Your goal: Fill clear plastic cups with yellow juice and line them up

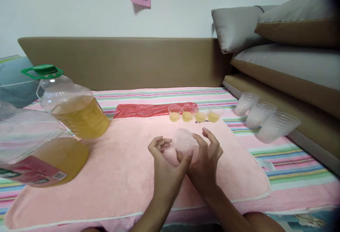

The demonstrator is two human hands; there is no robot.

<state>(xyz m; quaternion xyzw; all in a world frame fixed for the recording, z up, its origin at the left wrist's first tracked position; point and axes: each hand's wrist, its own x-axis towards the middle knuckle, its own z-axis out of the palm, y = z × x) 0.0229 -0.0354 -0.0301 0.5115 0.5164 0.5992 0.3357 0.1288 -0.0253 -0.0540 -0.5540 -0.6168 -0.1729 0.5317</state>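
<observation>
In the head view, a clear round plastic lid point(183, 139) is tilted up in front of me, above the pink mat. My right hand point(205, 159) grips its right side and lower edge, with the outer fingers raised. My left hand point(166, 168) has its thumb at the lid's lower right edge and its other fingers curled at the left; part of its contact is hidden. Beyond my hands stand several small clear cups in a row, each with yellow liquid: the leftmost cup point(174, 114), a second cup point(187, 113) and others to the right.
Two large jugs of yellow liquid stand at left: a green-capped jug point(85, 115) and a nearer jug point(61, 157). A red plastic bag point(143, 110) lies behind the mat point(111, 175). Stacked clear plastic pieces point(276, 127) lean at right beside piled cushions point(289, 62).
</observation>
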